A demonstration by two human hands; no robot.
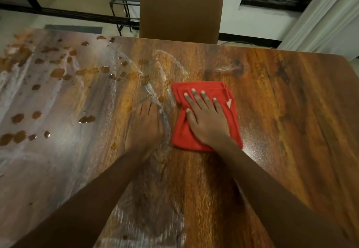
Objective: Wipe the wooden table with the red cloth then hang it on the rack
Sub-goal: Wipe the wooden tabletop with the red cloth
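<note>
Head view, looking down over the tabletop

- Brown wood-grain table (281, 111) fills most of the view; its far edge runs below a tan upholstered chair back (181, 8) pushed up against it
- Folded red cloth (180, 131) lies flat on the table, near the middle and a little right of centre; a small white tag (229, 104) shows at its right edge
- Right hand (206, 119) lies palm down on top of the cloth, fingers (195, 98) straight and spread, pointing away from the person; flat pressing contact, nothing curled round the fabric
- Left hand (144, 125) rests on the bare wood just left of the cloth, not touching it; it holds nothing that shows; fingers are foreshortened and blurred, so cannot tell whether they are straight or curled
- Both forearms bare, reaching in from the lower edge
- Brown liquid drops and puddles (57, 72) scattered over the left part of the table, well apart from the cloth
- Pale wet smear arcs (167, 69) on the wood just beyond and left of the cloth, and more streaks under the left forearm
- Right part of the table shows dry grain
- Black metal barred rack (124, 4) stands on the floor beyond the table, left of the chair; nothing red on it
- White curtain (326, 14) hangs at upper right
</note>
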